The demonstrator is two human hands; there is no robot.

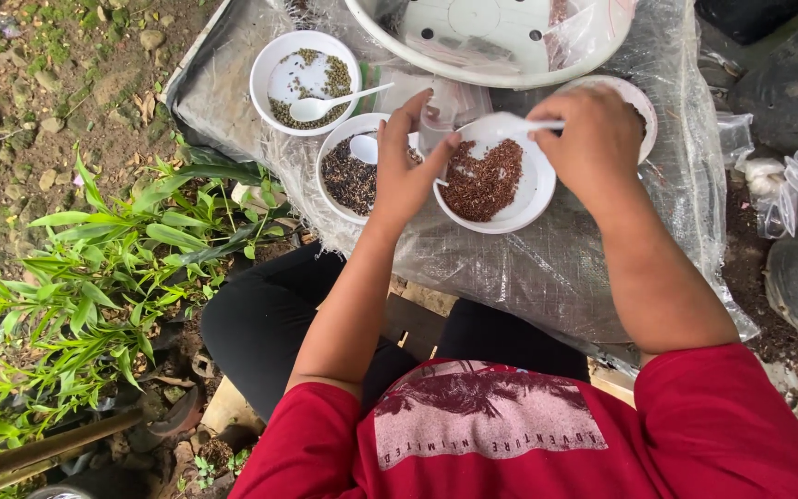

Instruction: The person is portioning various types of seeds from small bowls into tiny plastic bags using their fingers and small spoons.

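- The plastic-covered table [547,268] bears everything; its crinkled sheet looks slippery, so any bowl on it wants a steadying grip
- The large white perforated basin [501,37] sits at the far edge, just beyond the bowls
- The bowl of reddish-brown seeds [494,185] lies in the middle, between both hands; the bowl of dark seeds [353,171] touches it on the left, the bowl of greenish seeds [305,81] stands beyond
- The right hand [595,139] pinches the white plastic spoon [514,125] over the red seeds; scooping shallow should avoid spills
- The left hand [410,171] grips the bowl's near rim, fingers curled together, thumb on the edge
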